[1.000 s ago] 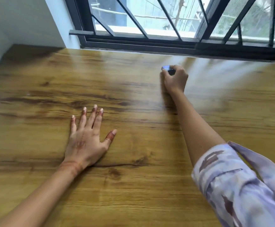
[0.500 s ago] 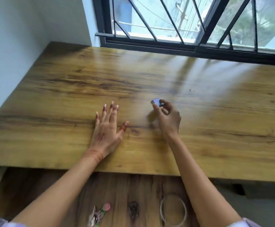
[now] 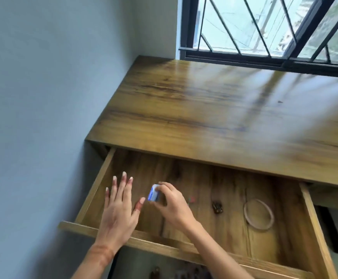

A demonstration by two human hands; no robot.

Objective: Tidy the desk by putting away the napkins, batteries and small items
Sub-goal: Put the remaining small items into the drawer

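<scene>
Off the desk (image 3: 204, 109) and over its open drawer (image 3: 101, 178) both hands now hover. The left hand (image 3: 120, 210) is spread, holding nothing, and the right hand (image 3: 172, 206) pinches a blurred blue-and-white item (image 3: 153, 195), perhaps an eraser, above the drawer's left part.

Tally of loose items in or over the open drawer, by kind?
Blue-and-white small item, pinched in the right hand: 1
Pale thin ring: 1
Dark small object: 1
Pinkish small item, partly hidden by that hand: 1
Total: 4
</scene>
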